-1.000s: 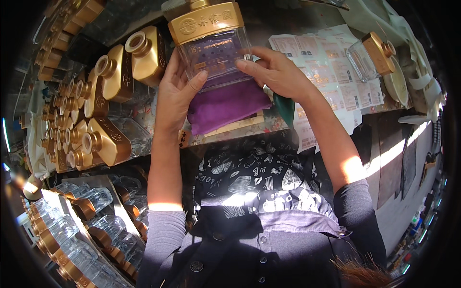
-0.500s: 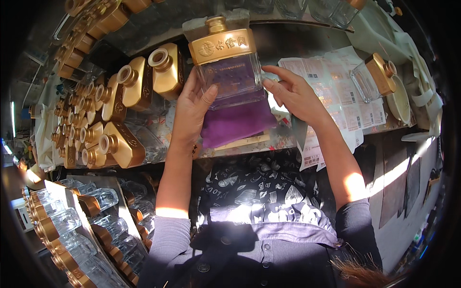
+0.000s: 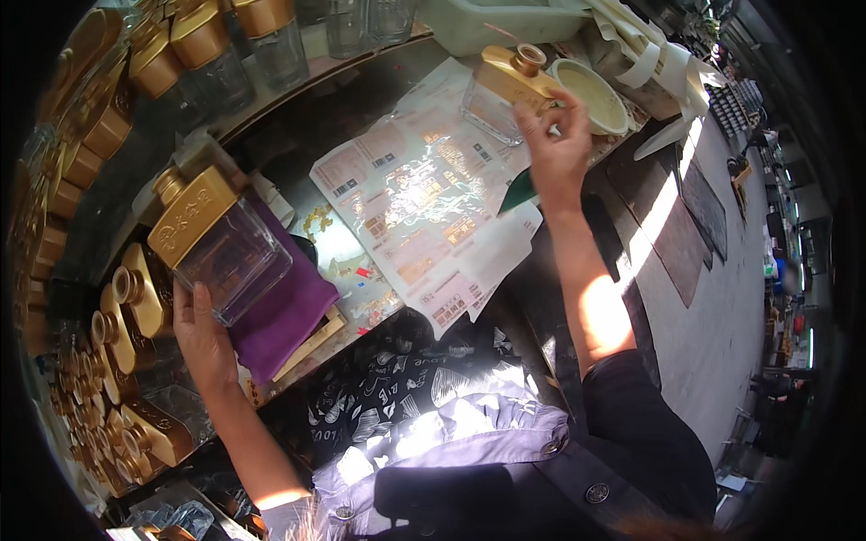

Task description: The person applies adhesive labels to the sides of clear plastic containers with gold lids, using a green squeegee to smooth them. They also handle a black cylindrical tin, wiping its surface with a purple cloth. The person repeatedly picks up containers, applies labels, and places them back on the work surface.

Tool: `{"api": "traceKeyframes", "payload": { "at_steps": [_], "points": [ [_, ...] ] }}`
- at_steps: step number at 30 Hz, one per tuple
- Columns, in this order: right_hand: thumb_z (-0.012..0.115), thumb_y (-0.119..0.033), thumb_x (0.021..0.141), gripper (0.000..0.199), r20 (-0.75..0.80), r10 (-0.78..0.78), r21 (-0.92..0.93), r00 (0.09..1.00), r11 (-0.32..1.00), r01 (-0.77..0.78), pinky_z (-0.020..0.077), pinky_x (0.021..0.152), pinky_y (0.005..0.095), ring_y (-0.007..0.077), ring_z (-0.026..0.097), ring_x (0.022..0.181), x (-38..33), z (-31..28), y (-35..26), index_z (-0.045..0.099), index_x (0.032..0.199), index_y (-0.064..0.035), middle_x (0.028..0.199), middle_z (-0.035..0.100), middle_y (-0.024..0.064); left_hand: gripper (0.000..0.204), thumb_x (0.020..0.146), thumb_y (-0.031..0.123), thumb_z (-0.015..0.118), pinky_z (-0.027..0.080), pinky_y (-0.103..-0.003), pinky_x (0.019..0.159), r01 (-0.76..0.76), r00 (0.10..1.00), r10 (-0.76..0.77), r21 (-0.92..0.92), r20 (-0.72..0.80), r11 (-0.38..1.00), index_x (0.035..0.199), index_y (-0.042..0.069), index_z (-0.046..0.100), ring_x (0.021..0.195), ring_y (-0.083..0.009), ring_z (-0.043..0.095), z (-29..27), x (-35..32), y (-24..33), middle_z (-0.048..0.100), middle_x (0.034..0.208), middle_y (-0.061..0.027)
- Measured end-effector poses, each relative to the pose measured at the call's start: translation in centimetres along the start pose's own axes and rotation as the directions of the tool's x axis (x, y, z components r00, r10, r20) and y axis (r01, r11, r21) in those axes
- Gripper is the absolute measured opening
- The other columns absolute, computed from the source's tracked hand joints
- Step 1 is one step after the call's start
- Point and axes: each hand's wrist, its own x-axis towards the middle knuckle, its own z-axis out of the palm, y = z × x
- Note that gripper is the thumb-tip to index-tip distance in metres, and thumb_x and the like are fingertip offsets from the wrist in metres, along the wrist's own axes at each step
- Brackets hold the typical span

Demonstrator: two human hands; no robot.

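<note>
My left hand grips a flat clear glass bottle by its lower side, fingers partly hidden behind it. The bottle has a gold embossed shoulder and neck and leans on a purple cloth. My right hand is slightly blurred, fingers curled, between a second gold-shouldered bottle and a round pale bowl. A thin green pointed piece sticks out below its palm and seems held there. Whether the fingertips touch the bowl cannot be made out.
Printed label sheets cover the bench's middle. Gold bottles crowd the left side, and more bottles stand on a raised shelf. A pale plastic tub sits at the back, beside white strips. A wooden strip edges the cloth.
The view has swung to the right. My right hand has left the bottle and reached over to the bowl, the green piece moving with it. My left hand still holds the bottle over the cloth.
</note>
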Motion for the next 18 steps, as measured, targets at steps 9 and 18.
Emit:
{"api": "traceKeyframes", "payload": {
  "at_steps": [9,18],
  "points": [
    [0.074,-0.050,0.074,0.068,0.442,0.167,-0.272,0.881,0.961,-0.046,0.0484,0.085,0.0332,0.0239,0.064,0.096,9.3,-2.9,6.0,0.057,0.118,-0.0012,0.104,0.066,0.0127,0.061,0.095,0.025,0.058,0.032,-0.035,0.107,-0.014,1.000,0.015,0.065,-0.020,0.998,0.141,-0.005,0.031,0.123,-0.0224,0.045,-0.6,-0.3,0.0,0.047,0.135,-0.0146],
    [0.072,-0.040,0.080,0.058,0.444,0.036,-0.219,0.895,0.973,0.069,0.0474,0.065,0.0244,0.0110,0.060,0.079,10.0,-1.6,7.1,0.055,0.115,0.0032,0.092,0.062,0.0065,0.060,0.096,0.023,0.056,0.032,-0.035,0.108,0.002,0.999,0.000,0.061,-0.033,0.998,0.142,-0.005,0.029,0.126,-0.0225,0.044,-0.8,-0.2,0.0,0.044,0.138,-0.0141]
  ]
}}
